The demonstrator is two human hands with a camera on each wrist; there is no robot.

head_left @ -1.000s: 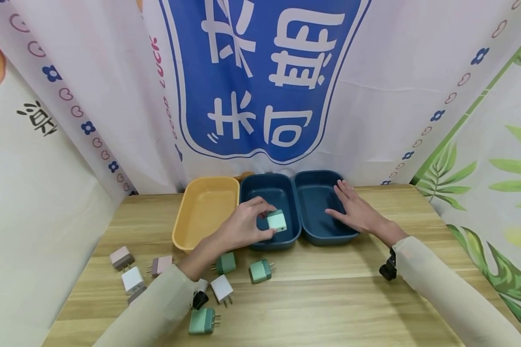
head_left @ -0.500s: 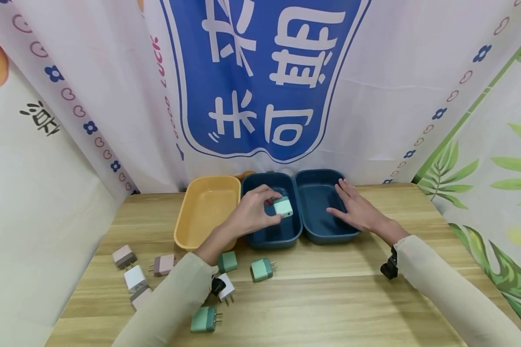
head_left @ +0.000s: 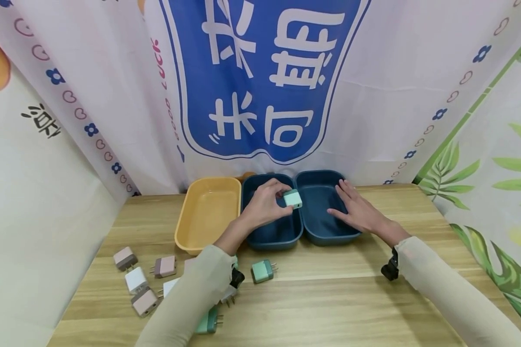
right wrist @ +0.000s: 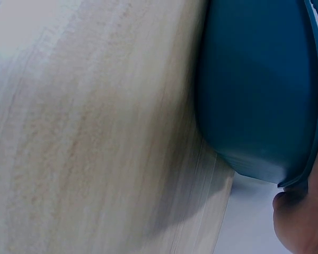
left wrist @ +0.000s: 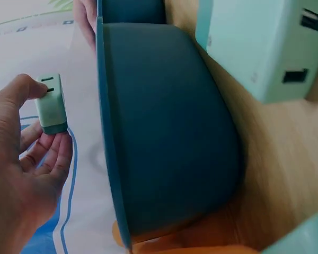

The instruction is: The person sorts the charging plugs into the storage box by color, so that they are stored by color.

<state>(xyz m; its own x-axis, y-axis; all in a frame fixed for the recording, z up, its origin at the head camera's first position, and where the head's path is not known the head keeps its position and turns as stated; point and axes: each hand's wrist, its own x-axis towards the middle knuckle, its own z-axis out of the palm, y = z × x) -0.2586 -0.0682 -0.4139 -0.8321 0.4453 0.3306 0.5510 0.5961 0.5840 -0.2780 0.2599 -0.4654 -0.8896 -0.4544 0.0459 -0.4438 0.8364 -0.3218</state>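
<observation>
Between thumb and fingertips my left hand [head_left: 265,205] pinches a green charger plug [head_left: 293,198]. It is above the middle blue bin [head_left: 273,244], close to the wall shared with the right blue bin [head_left: 330,238]. Two slots show on the end of the charger [left wrist: 52,103] in the left wrist view, by the thumb. My right hand [head_left: 359,209] lies over the right bin's outer rim with its fingers extended. In the right wrist view, part of that hand [right wrist: 305,219] touches the bin's edge.
A yellow bin [head_left: 184,221] stands left of the blue bins. Several pink, white and green chargers lie on the wooden table at the left, some hidden under my left sleeve [head_left: 195,294]. One green charger [head_left: 262,271] lies in front of the middle bin. A curtain [head_left: 373,120] hangs behind.
My left hand has carried the green charger rightward and slightly away, from over the middle bin to near the wall between the blue bins. The right hand has stayed in place.
</observation>
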